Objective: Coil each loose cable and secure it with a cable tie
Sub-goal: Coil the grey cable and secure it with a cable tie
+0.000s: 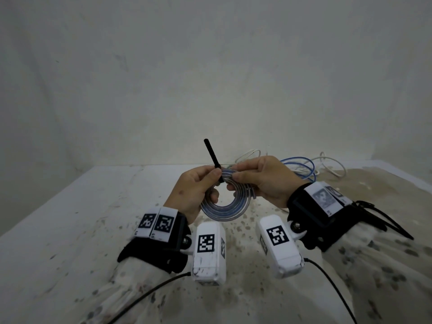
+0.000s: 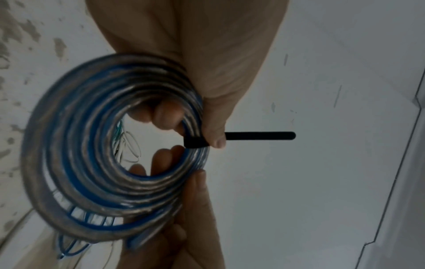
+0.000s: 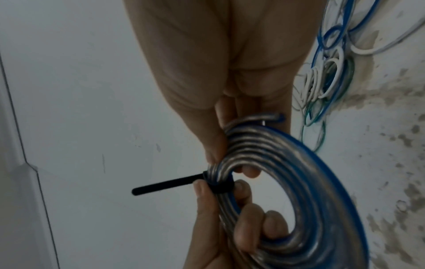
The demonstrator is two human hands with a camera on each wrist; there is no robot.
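Note:
A coiled cable (image 1: pixel 224 212), blue and translucent grey, hangs in the air between both hands above the table. A black cable tie (image 1: pixel 212 156) is looped round the top of the coil, and its free tail sticks up and to the left. My left hand (image 1: pixel 216 182) grips the coil at the loop, thumb pressed on the tie (image 2: pixel 260 136) and fingers through the ring (image 2: pixel 69 145). Just right of the tie, my right hand (image 1: pixel 236 181) pinches the coil (image 3: pixel 322 182), with the cable's end by its fingers. The tie's tail (image 3: pixel 165 186) is held by neither hand.
A tangle of loose blue, white and green cables (image 1: pixel 306 168) lies on the table behind my right hand, also seen in the right wrist view (image 3: pixel 331 72). The white table (image 1: pixel 93 218) is stained and speckled. A plain wall stands close behind it.

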